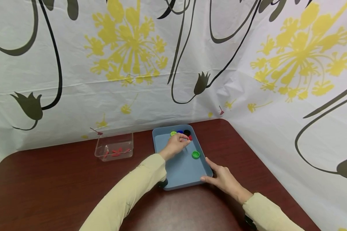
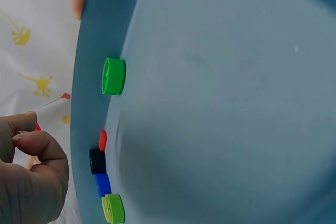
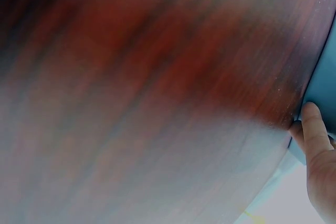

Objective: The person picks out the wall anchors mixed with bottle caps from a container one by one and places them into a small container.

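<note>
My left hand (image 1: 174,146) is over the blue tray (image 1: 181,171), thumb and index fingertip pinched together. In the left wrist view a bit of a small red piece (image 2: 38,127) shows between those fingers; most of it is hidden. Along the tray's far side sit a yellow-green cap (image 1: 173,133), a blue cap (image 1: 180,131), a black cap (image 1: 186,132) and a red piece (image 1: 190,138). A green cap (image 1: 195,155) lies by the right wall. My right hand (image 1: 224,178) holds the tray's near right corner, thumb at the front rim and fingers along the side.
A clear plastic box (image 1: 114,155) with several small red pieces (image 1: 120,150) stands left of the tray on the dark wood table (image 1: 60,186). A white patterned sheet (image 1: 150,106) hangs behind the table and along its right side.
</note>
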`<state>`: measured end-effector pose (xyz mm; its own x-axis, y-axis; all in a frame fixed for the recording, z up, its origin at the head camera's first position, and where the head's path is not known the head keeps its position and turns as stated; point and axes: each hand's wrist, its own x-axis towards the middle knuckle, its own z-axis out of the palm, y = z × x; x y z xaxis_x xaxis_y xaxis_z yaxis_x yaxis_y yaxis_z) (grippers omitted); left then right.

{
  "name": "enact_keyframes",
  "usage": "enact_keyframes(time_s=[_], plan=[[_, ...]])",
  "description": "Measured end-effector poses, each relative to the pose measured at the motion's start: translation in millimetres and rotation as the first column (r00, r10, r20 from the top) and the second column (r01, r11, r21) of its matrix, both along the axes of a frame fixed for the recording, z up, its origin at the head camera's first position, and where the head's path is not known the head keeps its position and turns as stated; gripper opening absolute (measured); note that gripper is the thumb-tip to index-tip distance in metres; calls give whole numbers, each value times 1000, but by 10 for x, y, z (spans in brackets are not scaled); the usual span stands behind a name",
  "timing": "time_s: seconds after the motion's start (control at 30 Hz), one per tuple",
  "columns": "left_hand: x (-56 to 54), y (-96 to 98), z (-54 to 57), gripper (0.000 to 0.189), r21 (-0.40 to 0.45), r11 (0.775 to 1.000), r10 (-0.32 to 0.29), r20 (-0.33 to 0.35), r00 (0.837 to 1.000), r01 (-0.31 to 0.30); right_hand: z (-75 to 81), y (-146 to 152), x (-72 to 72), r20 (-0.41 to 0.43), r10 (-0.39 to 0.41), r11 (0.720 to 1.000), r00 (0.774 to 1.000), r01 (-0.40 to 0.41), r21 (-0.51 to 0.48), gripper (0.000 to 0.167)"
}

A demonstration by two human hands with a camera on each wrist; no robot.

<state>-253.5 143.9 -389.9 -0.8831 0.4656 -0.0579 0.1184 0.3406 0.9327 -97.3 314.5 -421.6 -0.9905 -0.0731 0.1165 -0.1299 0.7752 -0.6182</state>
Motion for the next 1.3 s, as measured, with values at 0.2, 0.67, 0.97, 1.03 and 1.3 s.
enact_keyframes(time_s=[0.2, 0.67, 0.97, 1.03, 1.3], plan=[[34, -40, 38, 24, 27, 1000, -8, 16, 1000, 8, -9, 3, 3, 16, 0, 1000, 1000, 1, -19, 84], [46, -136, 128, 28, 15, 1000, -19, 6, 1000, 18, -13, 5, -9, 3, 3, 1000, 1000, -3, -5, 84], [42, -290, 201, 28, 39, 999, -12, 3, 1000, 12, -9, 5, -7, 4, 5, 1000, 1000, -5, 6, 84], [32, -348, 211, 28, 42, 999, -14, 4, 1000, 14, -7, 5, -7, 4, 3, 1000, 1000, -3, 6, 83], [-10, -619, 251, 33, 29, 999, 12, 9, 1000, -13, 6, 5, 5, 7, 6, 1000, 1000, -6, 8, 83]])
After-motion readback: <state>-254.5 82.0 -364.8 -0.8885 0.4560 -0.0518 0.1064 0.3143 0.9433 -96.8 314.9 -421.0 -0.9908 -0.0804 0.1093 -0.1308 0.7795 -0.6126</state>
